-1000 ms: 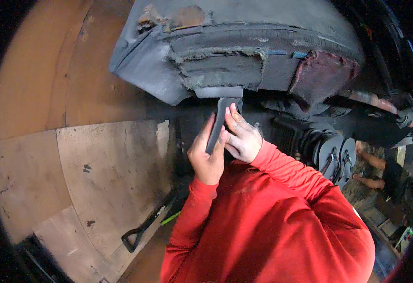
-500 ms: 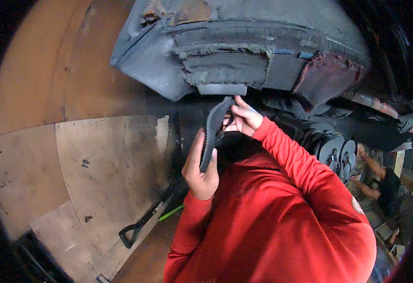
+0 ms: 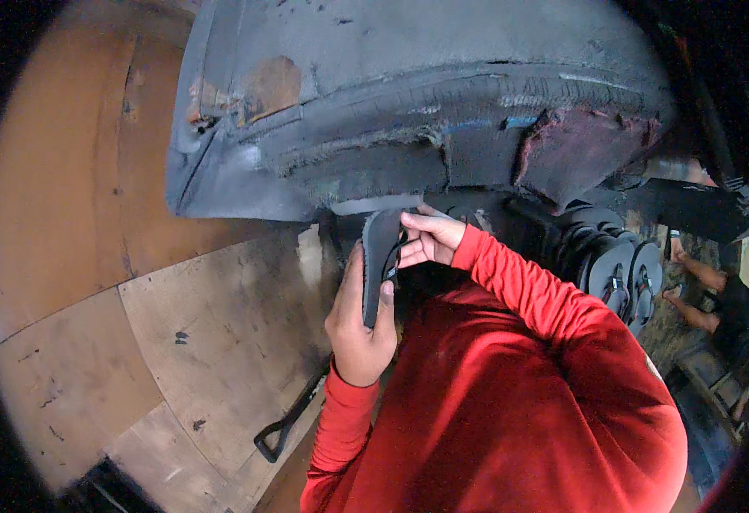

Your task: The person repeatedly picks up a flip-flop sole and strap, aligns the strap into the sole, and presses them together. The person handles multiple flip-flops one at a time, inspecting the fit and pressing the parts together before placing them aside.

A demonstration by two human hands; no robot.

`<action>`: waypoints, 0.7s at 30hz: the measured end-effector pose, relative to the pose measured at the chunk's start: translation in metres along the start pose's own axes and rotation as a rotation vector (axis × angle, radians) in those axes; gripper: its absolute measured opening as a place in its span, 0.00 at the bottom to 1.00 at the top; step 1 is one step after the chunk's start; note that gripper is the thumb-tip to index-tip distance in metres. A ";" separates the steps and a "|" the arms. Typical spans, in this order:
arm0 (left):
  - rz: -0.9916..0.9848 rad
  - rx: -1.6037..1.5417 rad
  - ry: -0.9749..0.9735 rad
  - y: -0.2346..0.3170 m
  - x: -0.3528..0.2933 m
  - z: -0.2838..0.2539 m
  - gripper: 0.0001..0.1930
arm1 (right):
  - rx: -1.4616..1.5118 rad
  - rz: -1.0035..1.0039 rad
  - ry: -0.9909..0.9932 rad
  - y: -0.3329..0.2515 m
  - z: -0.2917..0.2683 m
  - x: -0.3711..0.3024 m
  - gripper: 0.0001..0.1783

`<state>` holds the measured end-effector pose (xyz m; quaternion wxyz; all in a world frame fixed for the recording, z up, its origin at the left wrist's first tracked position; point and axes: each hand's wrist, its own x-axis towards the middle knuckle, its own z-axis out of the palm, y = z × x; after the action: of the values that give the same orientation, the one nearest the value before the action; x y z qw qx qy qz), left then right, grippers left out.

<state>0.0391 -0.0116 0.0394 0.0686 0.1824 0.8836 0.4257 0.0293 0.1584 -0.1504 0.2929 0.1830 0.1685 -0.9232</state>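
A black flip-flop [image 3: 381,244] stands nearly upright between my hands, close to the front edge of the dusty grey workbench [image 3: 366,120]. My left hand [image 3: 360,342] is wrapped round its lower end, thumb on one side and fingers on the other. Up near the other end, my right hand [image 3: 432,239] is closed on the sandal's edge beside the thin strap. Just beyond the sandal's upper end is a pale grey strip [image 3: 366,205] on the bench edge; I cannot tell if they touch.
Several dark flip-flops [image 3: 609,269] hang or stand bunched at the right. A frayed reddish cloth [image 3: 584,150] drapes over the bench front. Wooden panels [image 3: 220,342] lie at the left with a black handle [image 3: 276,436] near them. Another person's legs [image 3: 699,282] show far right.
The flip-flop has turned from edge-on to show more of its broad face. My right hand has shifted slightly down along it. The whole view has swung a little.
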 end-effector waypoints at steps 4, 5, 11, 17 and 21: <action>-0.069 -0.050 -0.123 -0.017 0.024 0.018 0.24 | 0.064 0.117 0.142 0.004 -0.015 -0.017 0.34; -0.063 -0.106 -0.128 -0.019 0.025 0.022 0.23 | 0.075 0.121 0.119 0.004 -0.018 -0.023 0.37; -0.379 -0.615 -0.045 -0.044 0.008 0.010 0.21 | -0.209 0.114 0.550 0.018 -0.008 -0.068 0.49; -0.525 -1.114 0.042 -0.100 -0.003 -0.005 0.20 | -0.511 -0.374 0.923 0.048 -0.031 -0.139 0.33; -0.587 -1.347 -0.033 -0.119 -0.016 0.002 0.24 | -1.177 -0.857 0.967 0.050 -0.022 -0.185 0.23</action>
<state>0.0230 -0.0845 -0.0546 0.2904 -0.1372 0.4416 0.8377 0.2059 0.2179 -0.0988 -0.1360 0.2945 0.7779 -0.5382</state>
